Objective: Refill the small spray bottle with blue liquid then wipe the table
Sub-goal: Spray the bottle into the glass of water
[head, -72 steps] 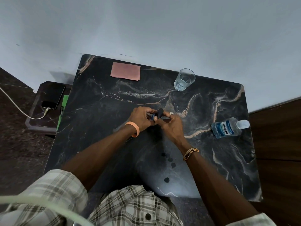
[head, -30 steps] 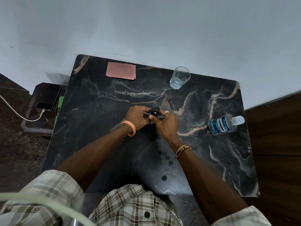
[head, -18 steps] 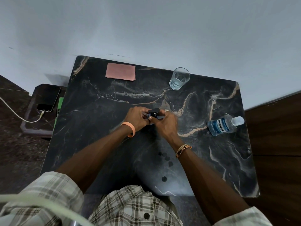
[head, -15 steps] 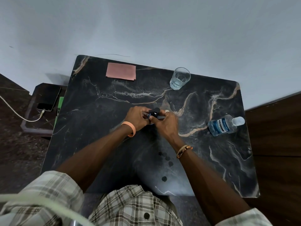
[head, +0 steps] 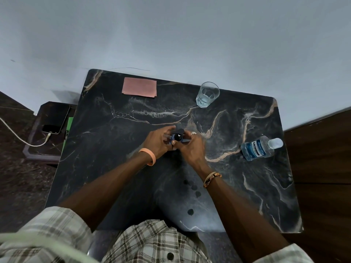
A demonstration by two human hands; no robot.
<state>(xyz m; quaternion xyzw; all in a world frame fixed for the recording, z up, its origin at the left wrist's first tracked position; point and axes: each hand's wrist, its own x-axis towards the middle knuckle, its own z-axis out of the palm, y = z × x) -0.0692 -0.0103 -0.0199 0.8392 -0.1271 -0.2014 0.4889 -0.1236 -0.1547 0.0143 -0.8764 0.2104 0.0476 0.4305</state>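
Note:
A small dark spray bottle (head: 178,137) with a black top stands at the middle of the black marble table (head: 117,168). My left hand (head: 158,142) grips it from the left and my right hand (head: 189,149) closes on it from the right, thumb at the front. Most of the small bottle is hidden by my fingers. A clear bottle of blue liquid (head: 259,148) with a Listerine label lies on its side at the right of the table. A pink cloth (head: 139,89) lies flat near the far left edge.
A glass of water (head: 207,94) stands at the far side, right of the cloth. A phone (head: 54,118) on a white cable rests on a lower side table to the left. A wall runs behind the table; dark wood lies to the right.
Both hands stay on the small spray bottle with only small finger shifts around its top. The view has drifted slightly; nothing on the table has moved.

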